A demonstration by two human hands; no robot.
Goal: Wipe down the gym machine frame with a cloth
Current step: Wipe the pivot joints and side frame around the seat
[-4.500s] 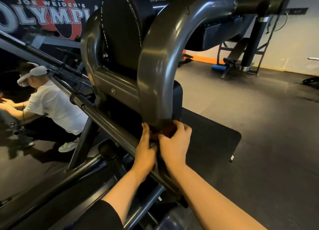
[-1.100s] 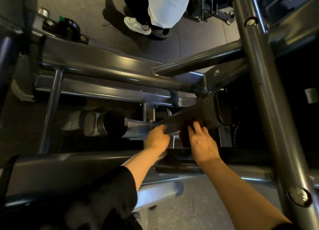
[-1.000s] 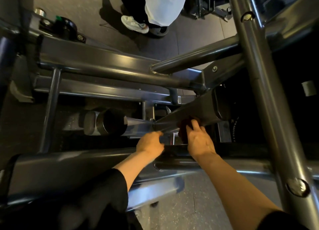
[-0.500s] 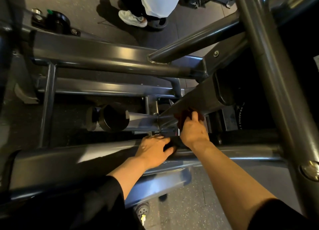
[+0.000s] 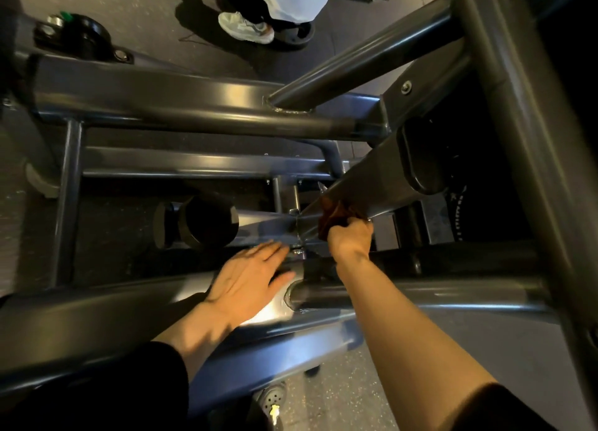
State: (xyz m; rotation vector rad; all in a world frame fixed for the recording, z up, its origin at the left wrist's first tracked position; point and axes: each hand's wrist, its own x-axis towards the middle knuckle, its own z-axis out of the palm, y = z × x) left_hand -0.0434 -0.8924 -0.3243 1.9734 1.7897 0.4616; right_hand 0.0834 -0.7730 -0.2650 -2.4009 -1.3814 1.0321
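Left of the grip, the left hand lies flat with its fingers straight and loosely spread, palm down on the wide near tube of the machine frame, holding nothing; its fingertips point toward the bracket just below the cloth. Its forearm comes up from the lower left in a dark sleeve, the wrist about straight. Further left, well away from the grip, a black roller lies low in the frame.

The grip itself is the right hand, fingers curled round a bunched reddish-brown cloth and pressing it up against the lower end of the slanted grey beam, where that beam meets the bracket. So the cloth is in the right hand, touching the beam, only a small fold of it showing above the knuckles. The right forearm reaches in from the lower right, passing over the near tube, with the wrist bent a little upward toward the beam.

To do this step well, I would judge that the cloth needs steady pressure along the beam's length, not across it, with long strokes that also wrap the underside, which is hidden here. The joint at the bracket looks like a place for dust, so the cloth should be worked into that corner. The flat left hand serves well as a brace.

Right of the grip, 1 black end cap closes the beam, and a thick upright post runs beyond it.
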